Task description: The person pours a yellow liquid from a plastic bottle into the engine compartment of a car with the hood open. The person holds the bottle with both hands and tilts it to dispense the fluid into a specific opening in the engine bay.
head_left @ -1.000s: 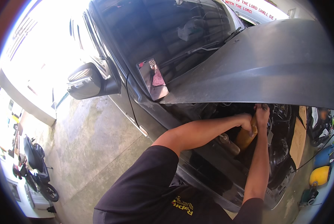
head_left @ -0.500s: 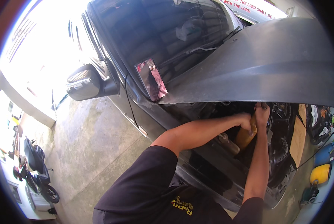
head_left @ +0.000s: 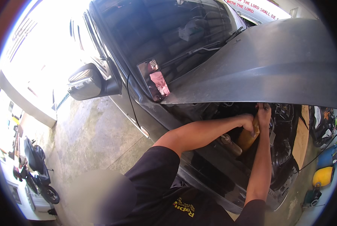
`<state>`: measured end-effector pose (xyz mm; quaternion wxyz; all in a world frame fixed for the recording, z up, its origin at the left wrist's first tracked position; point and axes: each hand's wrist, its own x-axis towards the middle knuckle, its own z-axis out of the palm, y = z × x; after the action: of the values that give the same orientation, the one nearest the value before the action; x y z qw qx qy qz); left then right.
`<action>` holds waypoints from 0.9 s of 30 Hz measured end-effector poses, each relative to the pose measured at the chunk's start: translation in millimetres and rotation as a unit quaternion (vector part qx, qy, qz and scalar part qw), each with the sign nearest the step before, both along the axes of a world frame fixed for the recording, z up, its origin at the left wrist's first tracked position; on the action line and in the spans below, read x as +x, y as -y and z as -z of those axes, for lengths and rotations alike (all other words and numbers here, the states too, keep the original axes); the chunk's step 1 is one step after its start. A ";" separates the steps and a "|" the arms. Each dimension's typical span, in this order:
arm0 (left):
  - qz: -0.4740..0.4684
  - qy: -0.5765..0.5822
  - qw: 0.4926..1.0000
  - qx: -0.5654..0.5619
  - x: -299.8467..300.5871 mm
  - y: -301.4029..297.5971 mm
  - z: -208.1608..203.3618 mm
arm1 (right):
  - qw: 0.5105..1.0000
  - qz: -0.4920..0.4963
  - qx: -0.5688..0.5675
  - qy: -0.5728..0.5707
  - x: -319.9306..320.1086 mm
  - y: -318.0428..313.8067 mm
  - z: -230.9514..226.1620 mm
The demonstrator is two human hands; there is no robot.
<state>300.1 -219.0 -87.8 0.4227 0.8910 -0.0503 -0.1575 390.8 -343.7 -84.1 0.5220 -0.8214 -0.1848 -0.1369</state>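
Observation:
Both of my arms reach under the raised grey hood [head_left: 266, 71] into the engine bay of a dark car. My left hand [head_left: 247, 122] is curled against the upper part of a yellowed plastic tank [head_left: 247, 140], its thumb pointing down along the tank's side. Just right of it, my right hand [head_left: 264, 113] is closed near the tank's top, right under the hood's edge. Its fingertips are on something small and dark that I cannot make out. A metal canister-like part [head_left: 232, 146] sits left of the tank.
A phone [head_left: 153, 80] with a lit screen leans at the windshield's base. The side mirror [head_left: 86, 83] juts out leftward. Black hoses [head_left: 283, 147] and a cardboard piece [head_left: 301, 137] lie right of my arms. Blue [head_left: 327, 156] and yellow containers [head_left: 323, 176] stand farther right; a motorcycle [head_left: 38, 169] stands far left.
The picture on the phone's screen has changed. A blurred round patch now covers part of the lower left, over my sleeve. Both hands stay almost in place at the tank.

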 end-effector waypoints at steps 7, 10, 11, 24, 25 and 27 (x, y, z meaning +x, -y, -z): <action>0.025 0.012 1.000 0.012 20.6 8.5 31.5 | 0.994 0.067 -0.047 -0.079 -15.2 2.1 -16.3; 0.045 0.068 0.995 -0.050 41.7 3.1 55.3 | 1.000 -0.023 -0.009 0.007 -8.1 -7.6 -22.3; 0.058 0.044 0.994 -0.076 34.8 5.1 53.5 | 1.000 -0.021 -0.011 0.002 -3.9 2.8 -11.7; 0.051 0.048 0.994 -0.082 18.0 -9.4 38.8 | 0.993 0.098 -0.056 -0.044 -10.7 -10.2 -12.0; 0.050 0.056 0.994 -0.081 21.4 -9.7 41.9 | 0.997 0.071 -0.025 -0.030 -12.1 -12.3 -12.1; 0.051 0.061 0.993 -0.082 23.7 -9.2 45.4 | 0.999 0.033 0.011 -0.011 -14.3 -11.5 -10.6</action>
<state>323.8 -209.8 -133.2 0.4820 0.8575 -0.1341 -0.1198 376.5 -332.2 -73.5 0.5283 -0.8226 -0.1503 -0.1473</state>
